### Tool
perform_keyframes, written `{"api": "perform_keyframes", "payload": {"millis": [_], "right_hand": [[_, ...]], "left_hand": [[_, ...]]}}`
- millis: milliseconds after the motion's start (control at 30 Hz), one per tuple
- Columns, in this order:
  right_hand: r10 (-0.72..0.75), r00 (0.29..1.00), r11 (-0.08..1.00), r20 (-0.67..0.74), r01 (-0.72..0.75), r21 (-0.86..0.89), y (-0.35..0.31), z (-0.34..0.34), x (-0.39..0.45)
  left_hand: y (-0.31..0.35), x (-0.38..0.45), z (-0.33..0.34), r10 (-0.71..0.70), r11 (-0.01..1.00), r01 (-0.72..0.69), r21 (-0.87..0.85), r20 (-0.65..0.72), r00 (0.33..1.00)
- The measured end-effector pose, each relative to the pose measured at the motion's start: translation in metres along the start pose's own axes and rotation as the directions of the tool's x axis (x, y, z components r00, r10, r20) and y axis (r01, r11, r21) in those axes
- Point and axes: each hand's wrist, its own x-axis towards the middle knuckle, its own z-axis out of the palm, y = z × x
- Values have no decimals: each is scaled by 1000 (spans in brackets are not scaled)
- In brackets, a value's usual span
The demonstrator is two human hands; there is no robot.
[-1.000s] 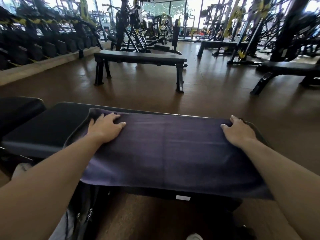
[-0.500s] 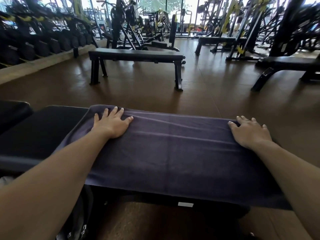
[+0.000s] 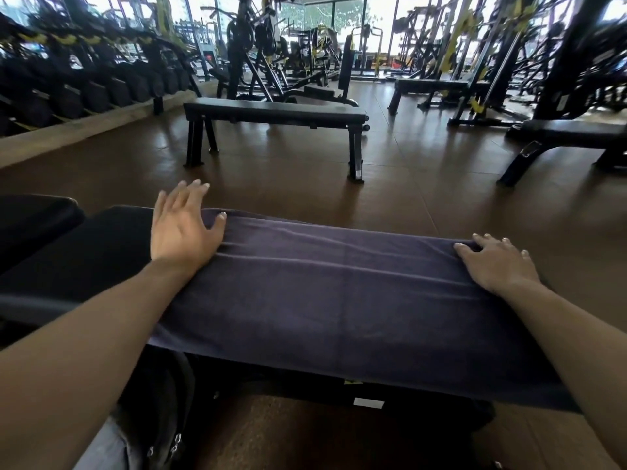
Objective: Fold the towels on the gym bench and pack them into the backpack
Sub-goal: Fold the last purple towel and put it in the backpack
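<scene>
At the far left a black gym bench (image 3: 84, 252) stretches across the foreground, and a dark backpack (image 3: 159, 395) sits low beneath its near edge, only partly in view. The left hand (image 3: 183, 228) lies at the left end of the dark purple towel (image 3: 339, 300), palm down, fingers straight and spread — the thumb resting on the cloth. The towel lies flat along the bench pad, its near edge hanging over. At its right end the right hand (image 3: 495, 262) presses flat on the far corner, fingers extended. The hands are well apart.
</scene>
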Motion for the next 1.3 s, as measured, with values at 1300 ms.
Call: {"api": "perform_keyframes", "payload": {"millis": [1300], "right_hand": [[108, 959, 148, 261, -275, 950, 39, -73, -82]], "left_hand": [[341, -193, -7, 418, 464, -65, -883, 154, 895]]}}
